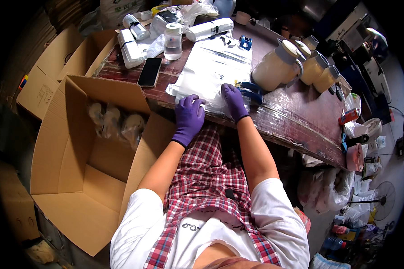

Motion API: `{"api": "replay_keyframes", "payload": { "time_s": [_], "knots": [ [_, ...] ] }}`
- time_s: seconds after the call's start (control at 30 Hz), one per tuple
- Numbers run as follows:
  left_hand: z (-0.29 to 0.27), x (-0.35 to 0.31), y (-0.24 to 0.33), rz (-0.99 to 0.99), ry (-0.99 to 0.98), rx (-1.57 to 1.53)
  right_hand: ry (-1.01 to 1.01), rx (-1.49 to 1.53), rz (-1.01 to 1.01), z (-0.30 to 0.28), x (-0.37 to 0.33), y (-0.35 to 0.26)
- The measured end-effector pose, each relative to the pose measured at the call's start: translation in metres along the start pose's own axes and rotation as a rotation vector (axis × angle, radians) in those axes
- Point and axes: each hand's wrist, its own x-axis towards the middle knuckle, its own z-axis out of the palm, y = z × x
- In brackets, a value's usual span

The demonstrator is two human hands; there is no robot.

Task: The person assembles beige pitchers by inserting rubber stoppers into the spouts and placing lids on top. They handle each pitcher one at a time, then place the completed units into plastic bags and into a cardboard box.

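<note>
A stack of white, shiny plastic bags (217,60) lies on the dark red table in front of me. My left hand (189,117), in a purple glove, is closed with curled fingers on the near edge of the top bag. My right hand (234,102), gloved alike, pinches the same bag by its right near corner; the fingertips are partly hidden. Just right of that hand sits a blue tape dispenser (251,93). Beyond it stand several cream-coloured jugs with grey lids and handles, the nearest jug (274,67) being the largest.
An open cardboard box (60,139) stands at my left, with several plastic-wrapped jugs (114,122) inside. A phone (150,72), a clear bottle (173,42) and rolled bags (130,48) lie on the table's left. A pink cup (354,158) sits at its right corner.
</note>
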Motion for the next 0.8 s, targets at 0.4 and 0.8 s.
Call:
{"api": "replay_keyframes", "payload": {
  "time_s": [0.4, 0.8],
  "knots": [
    [0.056, 0.03, 0.015, -0.658, -0.158, -0.853, 0.101, 0.366, -0.115, -0.014, 0.0, 0.027],
    [-0.053, 0.02, -0.002, -0.212, 0.085, 0.072, 0.41, 0.463, -0.09, -0.01, 0.002, -0.062]
  ]
}}
